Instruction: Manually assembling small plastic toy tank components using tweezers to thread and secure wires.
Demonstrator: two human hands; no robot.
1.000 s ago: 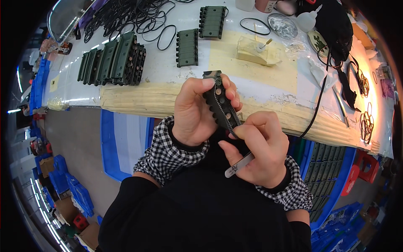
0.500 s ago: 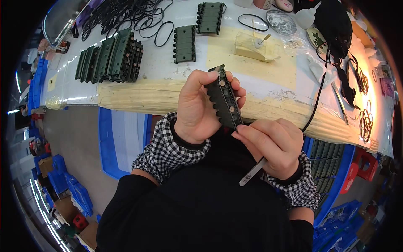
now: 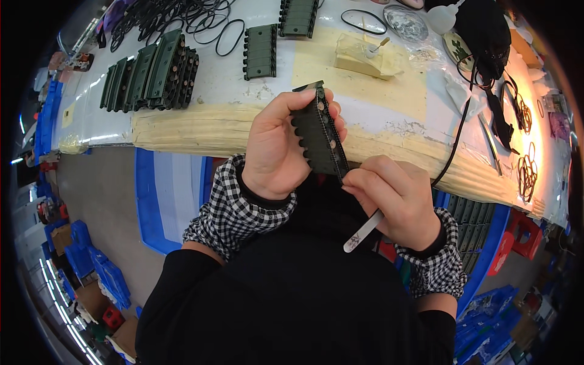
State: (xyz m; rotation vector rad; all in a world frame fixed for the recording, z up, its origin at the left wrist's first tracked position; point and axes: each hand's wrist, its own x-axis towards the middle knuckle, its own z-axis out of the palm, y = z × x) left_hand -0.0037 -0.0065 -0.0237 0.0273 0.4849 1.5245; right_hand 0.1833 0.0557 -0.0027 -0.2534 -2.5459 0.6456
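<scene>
My left hand grips a dark green plastic part with a scalloped edge, thumb on its top end and fingers behind it. Along the part's narrow side runs a black beaded-looking strip with round copper-coloured discs beside it. At the lower end, the thumb and forefinger of my right hand pinch close against the part. A pair of metal tweezers lies within the same hand, its blunt end sticking out below the palm. The tweezers' tips are hidden by my fingers.
Similar green parts stand in a row at the table's left, with another part nearer the middle. Black rubber bands lie tangled at the back. Beyond my hands sits a yellowish block with a small stick. Blue crates flank me below the table.
The whole view has shifted slightly, with the table sitting higher in it. The green part has turned a little, showing more of its broad face. Both hands keep their hold.
</scene>
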